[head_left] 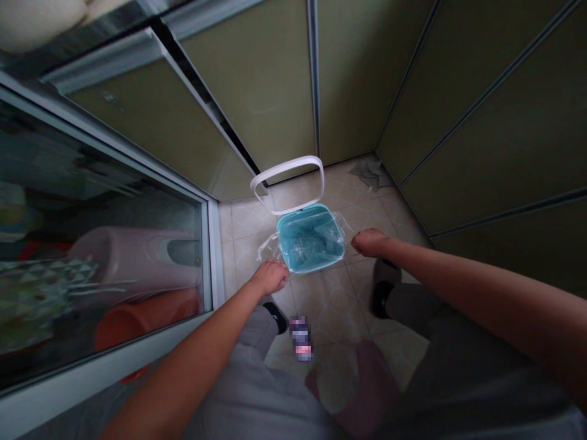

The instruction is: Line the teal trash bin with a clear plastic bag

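A light blue trash bin (300, 211) stands on the floor between my feet, its mouth facing up. Clear plastic bag (309, 239) lines the inside, with loose film spilling over the rim on the left and right. Hinged up behind the bin is a white frame-shaped ring (293, 163). My left hand (271, 277) is closed at the near left corner, fingers pinching the bag's edge. On the right, my right hand (368, 242) makes a fist just off the rim, where thin film stretches towards it; the fingertips are mostly hidden.
Cabinet doors (257, 98) rise behind the bin and along the right. A glass panel (137, 201) is at left, with a pink tub (132, 260) and an orange bucket (147, 318) behind it. A grey cloth (371, 175) lies in the corner. A blurred-out item (301, 338) is between my feet.
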Demonstrator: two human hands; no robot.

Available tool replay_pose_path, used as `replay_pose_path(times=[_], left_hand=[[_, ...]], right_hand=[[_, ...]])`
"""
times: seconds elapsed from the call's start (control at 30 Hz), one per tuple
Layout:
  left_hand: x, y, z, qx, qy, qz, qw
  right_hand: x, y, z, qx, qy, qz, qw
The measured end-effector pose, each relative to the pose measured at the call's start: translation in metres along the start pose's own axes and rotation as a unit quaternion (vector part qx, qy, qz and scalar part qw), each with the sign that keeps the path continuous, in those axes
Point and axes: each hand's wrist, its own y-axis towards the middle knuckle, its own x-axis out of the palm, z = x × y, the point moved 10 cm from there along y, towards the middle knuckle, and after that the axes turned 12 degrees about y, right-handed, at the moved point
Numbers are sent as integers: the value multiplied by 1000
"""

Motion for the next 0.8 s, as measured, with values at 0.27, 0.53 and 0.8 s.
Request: replay_pose_path(times=[0.27,0.53,0.8], left_hand=[[35,6,-35,-83,-114,2,990],[54,24,-114,-279,-446,120,842],[49,54,-151,-380,-541,150,735]], right_hand=[[3,7,9,39,25,-7,999],[-8,35,38,91,269,77,956],[-19,60,53,199,537,124,810]])
